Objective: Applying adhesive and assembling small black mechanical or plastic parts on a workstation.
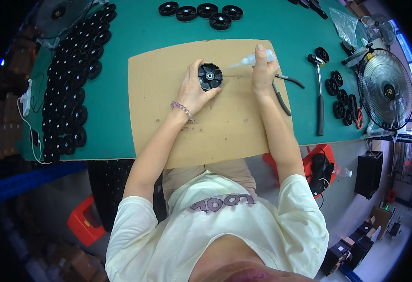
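Note:
My left hand (194,91) is closed around the rim of a black wheel (210,76) with a metal hub, above a sheet of brown cardboard (206,136). In my right hand (263,75) is a small clear squeeze bottle (250,59) with a long thin nozzle. The nozzle points left, its tip close to the wheel's right edge; whether they touch I cannot tell. Beside my right wrist, pliers with dark handles (281,99) lie partly on the cardboard, their head hidden behind the hand.
Many black wheels (79,96) crowd the green table's left side, and several more wheels (207,10) stand at the far edge. On the right lie a hammer (320,96), more wheels (342,96) and red-handled scissors (359,117). A fan (385,89) stands at the right edge.

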